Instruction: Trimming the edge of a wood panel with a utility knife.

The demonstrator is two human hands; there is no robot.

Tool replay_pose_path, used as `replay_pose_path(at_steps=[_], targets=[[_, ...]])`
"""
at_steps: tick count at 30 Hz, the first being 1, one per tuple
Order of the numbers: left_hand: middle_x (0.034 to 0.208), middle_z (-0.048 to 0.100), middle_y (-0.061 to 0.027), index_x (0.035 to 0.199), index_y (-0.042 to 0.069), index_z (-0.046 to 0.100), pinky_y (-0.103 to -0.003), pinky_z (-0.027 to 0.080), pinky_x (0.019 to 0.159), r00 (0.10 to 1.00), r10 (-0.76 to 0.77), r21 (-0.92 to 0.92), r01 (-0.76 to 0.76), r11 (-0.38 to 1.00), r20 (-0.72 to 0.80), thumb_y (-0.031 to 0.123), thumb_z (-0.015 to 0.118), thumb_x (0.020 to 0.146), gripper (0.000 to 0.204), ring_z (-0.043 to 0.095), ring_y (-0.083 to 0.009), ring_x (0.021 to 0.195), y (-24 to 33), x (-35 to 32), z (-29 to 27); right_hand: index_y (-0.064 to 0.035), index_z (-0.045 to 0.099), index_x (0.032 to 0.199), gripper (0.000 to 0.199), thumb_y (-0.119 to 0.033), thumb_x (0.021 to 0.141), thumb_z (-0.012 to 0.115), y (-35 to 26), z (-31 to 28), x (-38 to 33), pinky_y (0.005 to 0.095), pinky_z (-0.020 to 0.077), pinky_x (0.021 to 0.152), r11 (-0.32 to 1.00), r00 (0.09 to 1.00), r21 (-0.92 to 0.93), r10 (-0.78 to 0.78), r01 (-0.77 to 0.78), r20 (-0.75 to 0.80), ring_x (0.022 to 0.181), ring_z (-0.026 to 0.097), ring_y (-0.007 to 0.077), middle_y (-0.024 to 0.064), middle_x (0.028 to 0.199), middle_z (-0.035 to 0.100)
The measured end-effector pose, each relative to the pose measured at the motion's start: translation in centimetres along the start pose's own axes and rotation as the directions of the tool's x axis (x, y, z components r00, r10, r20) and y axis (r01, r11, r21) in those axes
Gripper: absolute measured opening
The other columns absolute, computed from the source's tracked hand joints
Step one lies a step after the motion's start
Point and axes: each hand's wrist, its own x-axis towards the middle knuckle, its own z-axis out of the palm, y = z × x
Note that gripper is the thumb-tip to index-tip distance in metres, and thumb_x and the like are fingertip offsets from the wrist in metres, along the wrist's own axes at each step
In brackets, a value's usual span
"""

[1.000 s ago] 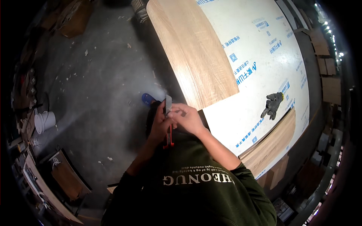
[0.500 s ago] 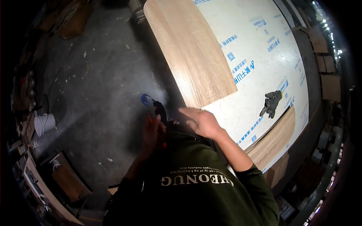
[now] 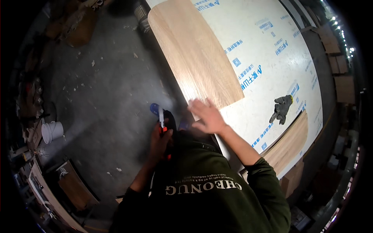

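My left hand [image 3: 158, 140], low beside my leg, is closed around a red-handled utility knife [image 3: 163, 128]. Its long pale blade points away from me. At the near left corner of a wood-grain board [image 3: 200, 58], my right hand [image 3: 210, 117] is flat with fingers stretched out, holding nothing. The fingertips overlap the board's near end; whether they press on it I cannot tell. Rounded at its far left corner, the board lies on a white sheet with blue print [image 3: 272, 73]. A dark work glove [image 3: 282, 108] rests on that sheet to the right.
A second wood-grain piece [image 3: 289, 141] lies along the sheet's near right edge. The grey floor [image 3: 112, 97] to my left carries small scraps. Further left stand a white bucket [image 3: 52, 132] and a brown panel [image 3: 74, 186]. One blue-toed shoe [image 3: 154, 108] shows beyond the knife.
My right hand has moved up and slightly right, onto the near corner of the board. My left hand has turned, so the knife's handle and blade show more plainly.
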Motion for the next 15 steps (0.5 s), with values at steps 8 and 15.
replay_pose_path(at_steps=[8, 15], targets=[[0.115, 0.060, -0.0180, 0.129, 0.014, 0.047, -0.044, 0.051, 0.084, 0.970, 0.225, 0.776, -0.208, 0.596, 0.087, 0.034, 0.063, 0.088, 0.048, 0.064, -0.0344, 0.100, -0.2, 2.6, 3.9, -0.0200, 0.041, 0.144, 0.068, -0.051, 0.084, 0.056, 6.8, -3.3, 4.8, 0.0602, 0.0086, 0.114, 0.766, 0.740, -0.185, 0.480, -0.615, -0.472, 0.145, 0.017, 0.0343, 0.0137, 0.154, 0.028], [0.097, 0.061, -0.0178, 0.115, 0.015, 0.054, -0.048, 0.051, 0.069, 0.889, 0.393, 0.865, -0.378, 0.331, 0.237, 0.038, 0.059, 0.089, 0.035, 0.063, -0.0386, 0.086, -1.9, 3.6, 5.2, -0.0187, 0.044, 0.141, 0.065, -0.048, 0.084, 0.057, 7.0, -2.9, 4.5, 0.0599, 0.0111, 0.113, 0.794, 0.731, -0.153, 0.441, -0.588, -0.520, 0.143, 0.021, 0.0360, 0.0137, 0.152, 0.031]])
